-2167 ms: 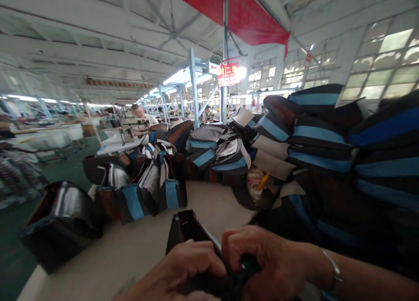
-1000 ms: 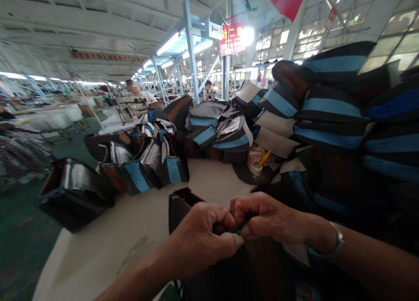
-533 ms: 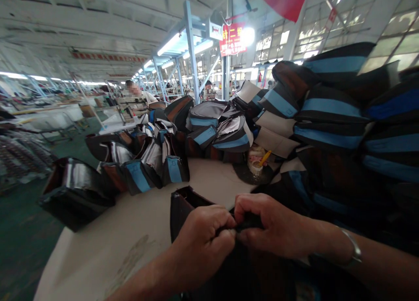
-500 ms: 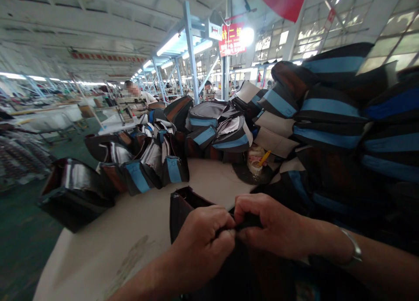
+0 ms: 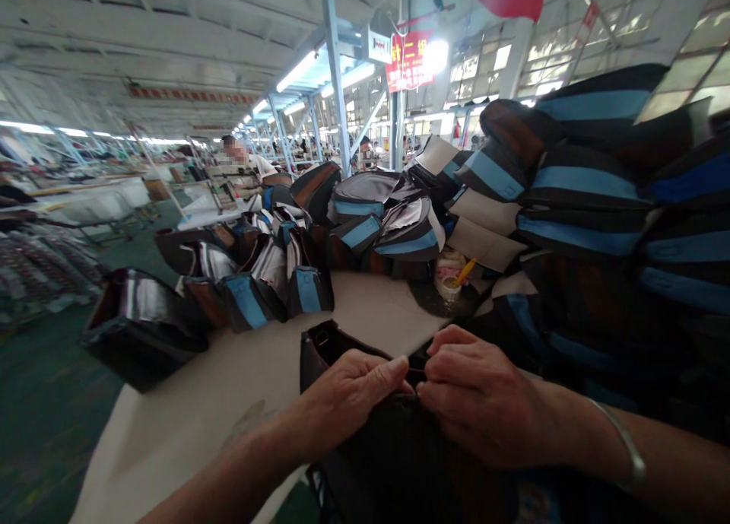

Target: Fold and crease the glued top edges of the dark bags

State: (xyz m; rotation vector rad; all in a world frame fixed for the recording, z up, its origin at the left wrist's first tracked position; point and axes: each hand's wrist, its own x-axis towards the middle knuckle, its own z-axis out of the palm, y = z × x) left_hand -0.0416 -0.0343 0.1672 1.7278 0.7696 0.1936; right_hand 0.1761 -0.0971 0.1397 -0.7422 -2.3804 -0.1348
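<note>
A dark brown and black bag point(image 5: 393, 463) stands in front of me on the pale table point(image 5: 228, 387), its open top facing away. My left hand point(image 5: 347, 398) and my right hand point(image 5: 476, 398) meet over its upper edge, both with fingers curled and pinching the dark fabric between them. A silver bangle point(image 5: 627, 452) sits on my right wrist. What exactly lies between the fingertips is hidden by the fingers.
Tall stacks of black bags with blue stripes point(image 5: 576, 204) fill the right side. More bags point(image 5: 268, 281) stand in a row across the table's far left, one point(image 5: 137, 326) near the edge. A small cup with a yellow stick point(image 5: 453, 281) sits behind. A person point(image 5: 245, 163) works far off.
My hands have shifted slightly on the bag's top edge; the left fingers have flattened over it and the right hand sits a little lower. The view has tilted down somewhat.
</note>
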